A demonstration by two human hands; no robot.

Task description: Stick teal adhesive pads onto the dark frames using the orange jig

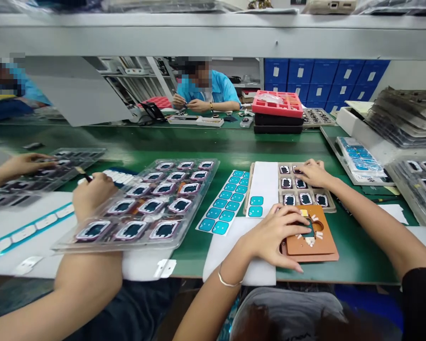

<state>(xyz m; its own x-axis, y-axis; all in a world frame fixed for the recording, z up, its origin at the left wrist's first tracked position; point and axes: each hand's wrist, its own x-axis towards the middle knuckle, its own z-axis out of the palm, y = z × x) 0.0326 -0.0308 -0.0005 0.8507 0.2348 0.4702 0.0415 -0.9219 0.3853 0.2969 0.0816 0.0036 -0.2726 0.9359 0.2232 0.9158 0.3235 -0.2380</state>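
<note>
My left hand (275, 232), a bracelet on its wrist, lies with fingers spread over the left side of an orange fixture block (324, 237). The fingertips reach a dark teal piece (309, 229) in the block's middle; the thumb points to the front edge. Farther back, my right hand (315, 174) bends its fingers down into a beige tray (332, 202), closed at a part in the top row that they mostly hide. Other dark parts with white rims (286, 183) sit in the tray cells. A white sheet with teal stickers (256, 205) covers the tray's left side.
A teal sticker sheet (224, 203) and a large clear tray of framed parts (152, 206) lie left. A co-worker's hand (94, 194) holds a brush-like tool beside it. White foam (230, 251) lies in front; stacked trays (417, 189) stand right. A shelf (213, 40) spans above.
</note>
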